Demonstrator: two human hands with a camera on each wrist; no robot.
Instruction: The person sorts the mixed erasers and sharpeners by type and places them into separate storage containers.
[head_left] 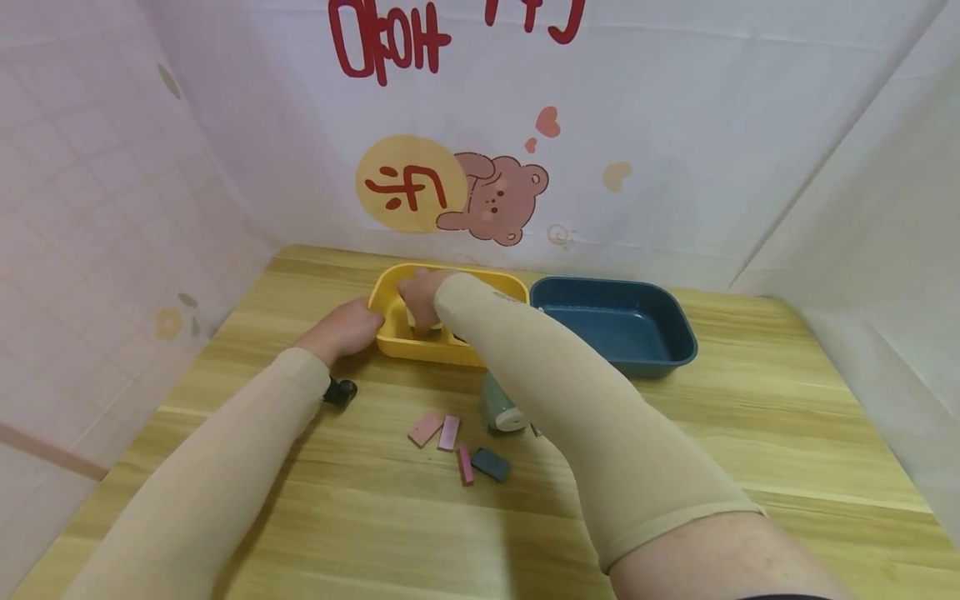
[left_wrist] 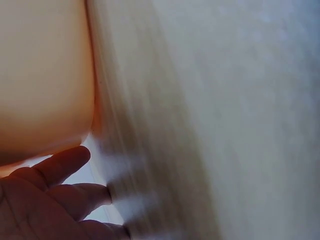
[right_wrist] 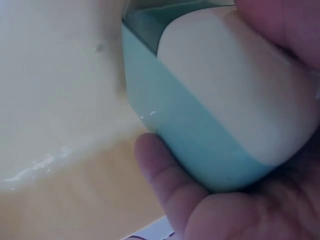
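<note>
My right hand reaches into the yellow bin and grips a rounded pale-green and cream object, its fingers wrapped along the sides. In the right wrist view the green casing has an angular open end beside the cream part. My left hand rests at the left end of the yellow bin, touching its rim. In the left wrist view its fingers are spread and nearly straight beside the bin's outer wall. The right sleeve hides part of the bin's right half.
A dark blue bin stands right of the yellow one. Nearer lie a green object with a pale end, a pink block, a lilac block, a magenta block and a dark grey block. A black item lies by the left wrist.
</note>
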